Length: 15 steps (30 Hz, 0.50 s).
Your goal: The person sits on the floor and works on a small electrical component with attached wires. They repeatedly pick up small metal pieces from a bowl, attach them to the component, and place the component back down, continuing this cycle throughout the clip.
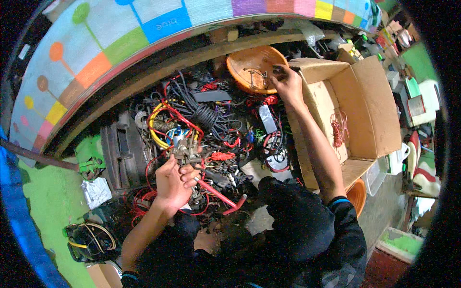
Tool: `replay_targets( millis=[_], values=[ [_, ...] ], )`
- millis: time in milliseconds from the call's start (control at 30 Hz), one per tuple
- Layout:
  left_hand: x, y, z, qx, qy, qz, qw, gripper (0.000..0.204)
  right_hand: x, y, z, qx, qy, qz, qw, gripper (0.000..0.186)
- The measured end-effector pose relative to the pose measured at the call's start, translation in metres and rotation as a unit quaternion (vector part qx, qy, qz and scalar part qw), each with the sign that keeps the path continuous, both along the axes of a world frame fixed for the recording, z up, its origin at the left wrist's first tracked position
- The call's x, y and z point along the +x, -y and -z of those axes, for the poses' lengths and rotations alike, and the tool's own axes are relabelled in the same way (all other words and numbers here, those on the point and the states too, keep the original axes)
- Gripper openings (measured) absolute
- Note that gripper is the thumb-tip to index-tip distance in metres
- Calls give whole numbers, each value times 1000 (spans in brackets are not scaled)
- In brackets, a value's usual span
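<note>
My left hand [174, 188] is closed around a cluster of metal parts [186, 148], above a pile of tangled cables [204, 113]. A red-handled metal tool [218, 194] extends from beside its fingers toward the lower right. My right hand [287, 86] reaches over the right side of an orange plastic bowl [233, 72] with curled fingers; what they hold, if anything, is too small to make out. Small dark pieces [257, 77] lie inside the bowl.
An open cardboard box [367, 108] with red wire stands at the right, near another orange container [356, 197]. A curved multicoloured printed panel [120, 50] arches across the top above a wooden beam. A dark plastic piece [113, 151] and green floor [50, 206] are at left.
</note>
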<state>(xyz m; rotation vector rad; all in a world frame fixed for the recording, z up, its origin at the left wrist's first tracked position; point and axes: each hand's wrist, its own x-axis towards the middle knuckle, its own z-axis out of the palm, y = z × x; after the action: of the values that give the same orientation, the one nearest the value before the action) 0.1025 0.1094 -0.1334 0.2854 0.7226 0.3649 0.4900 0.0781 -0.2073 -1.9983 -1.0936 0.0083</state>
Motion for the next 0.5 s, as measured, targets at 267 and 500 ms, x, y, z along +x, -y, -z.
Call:
replay_targets(
  millis=[267,500],
  values=[
    [2,1,1,-12,-1,28,1000,51,-172,40,-89,136,20,-371,918,35],
    [6,12,1,72,0,-7,997,49,-203,38,-91,109,17,-355,928,34]
  ],
)
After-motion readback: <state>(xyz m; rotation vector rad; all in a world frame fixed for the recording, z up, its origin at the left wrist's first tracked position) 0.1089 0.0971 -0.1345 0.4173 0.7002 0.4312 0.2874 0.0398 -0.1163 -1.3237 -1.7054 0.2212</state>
